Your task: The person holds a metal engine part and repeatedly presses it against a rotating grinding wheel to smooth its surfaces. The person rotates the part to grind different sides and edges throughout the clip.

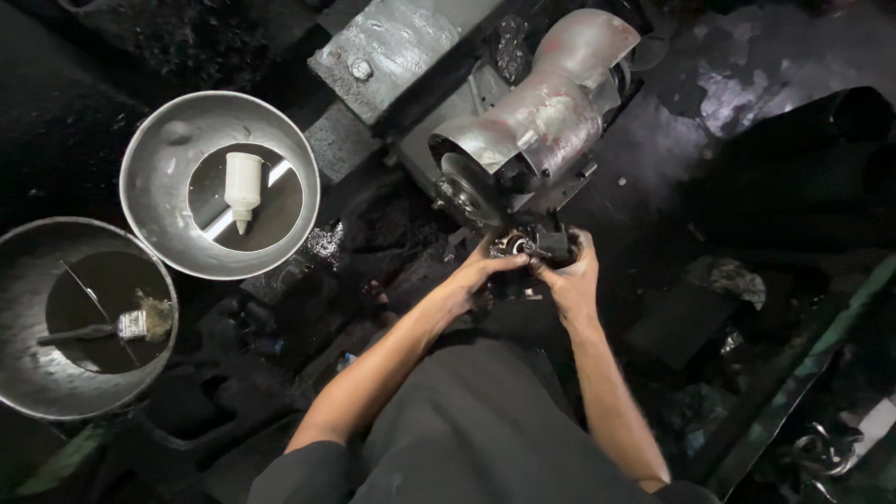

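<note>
Centrally, both hands meet at a small dark metal part held just below the grinding wheel of a bench machine. The left hand pinches the part's near end between thumb and fingers, apparently to steady it, while the right hand wraps closed around its far side, bearing it toward the wheel; both grips are narrow and tight on the part. A curved metal guard covers the wheel from above, leaving only the lower face exposed where the part sits. To the left, well apart from the hands, two steel bowls rest on the blackened floor: the upper bowl holds a white squeeze bottle, the lower bowl a paintbrush, both lying within arm's reach.
</note>
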